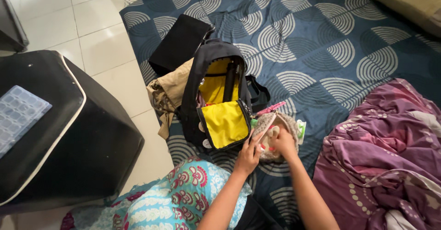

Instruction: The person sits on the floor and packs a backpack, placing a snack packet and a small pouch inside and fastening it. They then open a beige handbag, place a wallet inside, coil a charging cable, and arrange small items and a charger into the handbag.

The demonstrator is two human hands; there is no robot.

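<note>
Hands meet on a speckled pouch lying on the bed, just right of the open black backpack. Our left hand grips its near edge, our right hand presses on top; its long axis runs diagonally toward the backpack.

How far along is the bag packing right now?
Done: the backpack lies unzipped, yellow lining showing, something dark inside. In hand: the left hand and right hand hold a patterned pouch beside it. Left: khaki cloth and a black case lie outside.
</note>
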